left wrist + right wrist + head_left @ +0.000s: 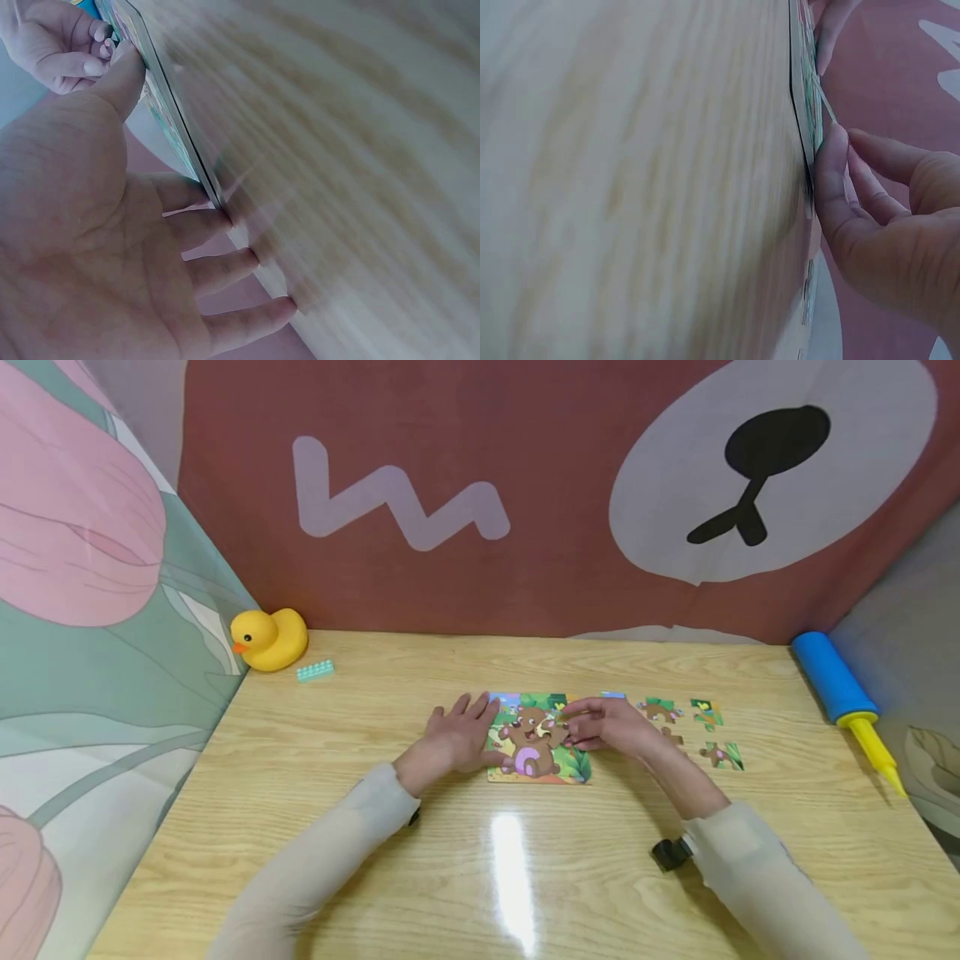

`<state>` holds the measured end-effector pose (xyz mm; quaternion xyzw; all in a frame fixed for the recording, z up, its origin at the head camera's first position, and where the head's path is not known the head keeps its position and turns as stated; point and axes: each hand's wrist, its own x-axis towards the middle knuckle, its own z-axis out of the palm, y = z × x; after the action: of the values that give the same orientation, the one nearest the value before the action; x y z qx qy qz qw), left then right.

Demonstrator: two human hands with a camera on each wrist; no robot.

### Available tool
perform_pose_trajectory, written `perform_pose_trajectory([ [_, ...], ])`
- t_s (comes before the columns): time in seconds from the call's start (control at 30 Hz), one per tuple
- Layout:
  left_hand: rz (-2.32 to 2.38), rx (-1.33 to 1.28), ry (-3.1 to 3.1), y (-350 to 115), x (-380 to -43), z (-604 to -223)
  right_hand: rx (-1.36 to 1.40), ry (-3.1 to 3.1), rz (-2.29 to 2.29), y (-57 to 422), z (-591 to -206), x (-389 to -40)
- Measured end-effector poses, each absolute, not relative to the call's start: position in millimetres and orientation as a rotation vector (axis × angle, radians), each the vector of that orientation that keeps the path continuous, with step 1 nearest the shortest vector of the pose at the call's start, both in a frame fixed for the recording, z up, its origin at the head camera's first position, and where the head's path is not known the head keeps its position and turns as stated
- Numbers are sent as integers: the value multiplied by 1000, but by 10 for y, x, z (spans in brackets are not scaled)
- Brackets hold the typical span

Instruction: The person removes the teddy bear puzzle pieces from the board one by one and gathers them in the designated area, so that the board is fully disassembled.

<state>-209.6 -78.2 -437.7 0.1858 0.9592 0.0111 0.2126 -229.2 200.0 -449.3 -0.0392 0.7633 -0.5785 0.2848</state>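
A bear jigsaw puzzle (532,764) lies on the table, largely put together. My left hand (457,739) rests along its left side with the fingers spread. In the left wrist view the thumb reaches over the board's near edge and the fingertips touch the tabletop. Over the puzzle's right part, my right hand (607,727) pinches a puzzle piece (825,101) between thumb and fingers. The right wrist view shows this thin piece tilted, its lower part at the puzzle. Its picture is mostly hidden by the fingers.
Several loose puzzle pieces (723,755) lie right of the board, some partly behind the right hand. A yellow rubber duck (273,639) and a mint toy brick (315,671) are at the back left. A blue and yellow pump (836,681) lies by the right edge.
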Motion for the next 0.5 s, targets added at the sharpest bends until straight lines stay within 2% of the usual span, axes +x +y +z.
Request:
perform_pose_trajectory([
  [0.5, 32, 512, 2665, -784, -2104, -4390, -118, 2087, -1593, 2050, -4403, -2296],
])
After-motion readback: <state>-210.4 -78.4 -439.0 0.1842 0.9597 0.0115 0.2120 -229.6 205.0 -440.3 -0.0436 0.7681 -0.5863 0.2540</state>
